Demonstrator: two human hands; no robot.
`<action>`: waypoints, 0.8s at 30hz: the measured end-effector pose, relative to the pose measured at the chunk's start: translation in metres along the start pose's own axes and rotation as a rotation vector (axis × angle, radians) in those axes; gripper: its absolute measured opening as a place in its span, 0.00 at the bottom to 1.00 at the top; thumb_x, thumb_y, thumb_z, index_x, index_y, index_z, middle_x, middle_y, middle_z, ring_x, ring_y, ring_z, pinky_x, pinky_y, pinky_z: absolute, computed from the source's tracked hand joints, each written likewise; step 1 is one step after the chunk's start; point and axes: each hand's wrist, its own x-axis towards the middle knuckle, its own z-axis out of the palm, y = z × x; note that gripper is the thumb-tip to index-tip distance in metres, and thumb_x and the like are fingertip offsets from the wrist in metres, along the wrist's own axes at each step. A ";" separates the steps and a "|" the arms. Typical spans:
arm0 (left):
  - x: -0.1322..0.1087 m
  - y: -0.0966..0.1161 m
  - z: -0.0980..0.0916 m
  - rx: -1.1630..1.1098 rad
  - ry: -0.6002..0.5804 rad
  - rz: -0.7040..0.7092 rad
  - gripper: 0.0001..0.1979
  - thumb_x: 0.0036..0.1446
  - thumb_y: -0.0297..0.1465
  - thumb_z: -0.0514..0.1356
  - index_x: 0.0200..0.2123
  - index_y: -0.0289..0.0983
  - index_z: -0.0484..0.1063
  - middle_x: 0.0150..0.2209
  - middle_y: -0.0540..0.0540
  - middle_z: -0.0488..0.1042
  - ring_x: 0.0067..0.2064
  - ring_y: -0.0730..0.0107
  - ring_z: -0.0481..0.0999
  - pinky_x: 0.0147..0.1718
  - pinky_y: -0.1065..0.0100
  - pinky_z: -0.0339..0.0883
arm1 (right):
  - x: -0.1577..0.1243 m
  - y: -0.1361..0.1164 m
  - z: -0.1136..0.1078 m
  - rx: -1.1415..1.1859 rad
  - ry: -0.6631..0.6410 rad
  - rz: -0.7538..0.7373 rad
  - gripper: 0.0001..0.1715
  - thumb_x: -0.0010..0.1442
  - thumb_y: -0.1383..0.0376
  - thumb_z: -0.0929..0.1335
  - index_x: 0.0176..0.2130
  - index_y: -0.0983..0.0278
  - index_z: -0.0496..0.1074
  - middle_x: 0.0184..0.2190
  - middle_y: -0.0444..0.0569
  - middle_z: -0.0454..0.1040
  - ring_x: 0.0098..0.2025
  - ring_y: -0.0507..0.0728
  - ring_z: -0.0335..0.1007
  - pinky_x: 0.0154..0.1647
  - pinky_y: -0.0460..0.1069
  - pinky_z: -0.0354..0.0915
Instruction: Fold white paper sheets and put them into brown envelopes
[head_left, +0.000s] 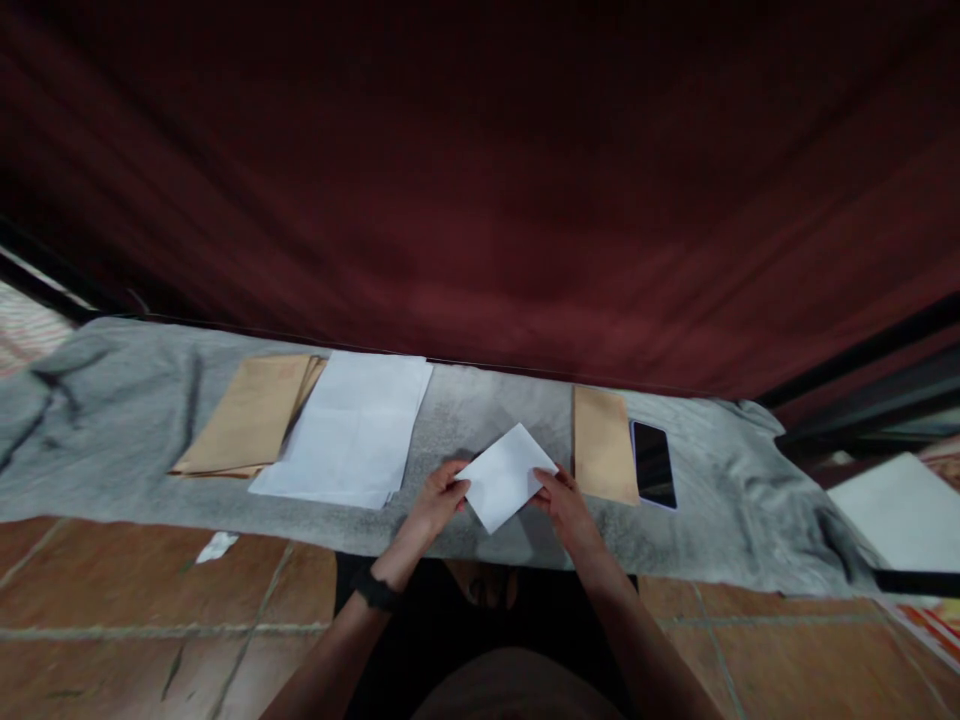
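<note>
A small white sheet of paper [504, 478], smaller than those in the stack, is held between my two hands above the grey cloth. At its left corner, my left hand [442, 497] grips it with the thumb on top. Its right corner is pinched by my right hand [559, 503], thumb on top and fingers underneath. Whether the paper is folded I cannot tell. Left of my hands lies a stack of larger white sheets [356, 430]. Beside my right hand lies a brown envelope [604, 446].
The grey cloth [480, 395] covers a long narrow surface. Several brown envelopes [251, 415] lie at the left, partly under the white stack. A dark-screened phone [654, 464] rests on the right. Behind hangs a dark red curtain [480, 220]. A scrap [217, 546] lies on the tiled floor.
</note>
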 end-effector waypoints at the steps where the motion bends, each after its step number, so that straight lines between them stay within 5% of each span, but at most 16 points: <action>1: 0.004 0.001 -0.004 0.040 -0.024 0.023 0.10 0.45 0.35 0.65 0.34 0.39 0.77 0.20 0.55 0.67 0.20 0.75 0.63 0.20 0.72 0.55 | 0.001 -0.003 -0.004 -0.014 0.024 -0.003 0.28 0.43 0.49 0.79 0.40 0.60 0.76 0.37 0.49 0.82 0.38 0.61 0.79 0.35 0.53 0.75; 10: 0.030 -0.002 -0.010 0.130 0.121 0.149 0.19 0.48 0.37 0.63 0.44 0.37 0.75 0.23 0.56 0.67 0.25 0.73 0.65 0.25 0.71 0.57 | 0.001 0.002 -0.011 -0.354 -0.044 -0.053 0.18 0.47 0.50 0.74 0.33 0.60 0.78 0.30 0.46 0.78 0.33 0.59 0.74 0.24 0.50 0.73; 15: 0.031 -0.011 -0.006 0.141 0.167 0.200 0.11 0.46 0.40 0.64 0.27 0.39 0.71 0.20 0.55 0.66 0.24 0.73 0.65 0.25 0.71 0.58 | 0.006 0.007 -0.010 -0.385 -0.028 -0.099 0.18 0.48 0.50 0.73 0.32 0.61 0.77 0.28 0.45 0.77 0.31 0.58 0.72 0.23 0.49 0.71; 20: 0.026 0.014 -0.009 0.156 0.219 0.284 0.10 0.51 0.38 0.64 0.25 0.39 0.70 0.24 0.54 0.70 0.28 0.72 0.70 0.30 0.70 0.64 | 0.018 -0.010 -0.008 -0.390 -0.054 -0.207 0.15 0.50 0.52 0.73 0.32 0.61 0.77 0.28 0.44 0.77 0.33 0.57 0.73 0.34 0.51 0.71; 24: 0.019 0.036 -0.012 0.297 0.167 0.540 0.04 0.57 0.32 0.62 0.35 0.39 0.75 0.43 0.46 0.80 0.45 0.65 0.78 0.48 0.64 0.70 | 0.033 -0.027 -0.005 -0.348 -0.081 -0.478 0.13 0.53 0.56 0.72 0.37 0.60 0.77 0.43 0.50 0.81 0.47 0.61 0.76 0.50 0.55 0.70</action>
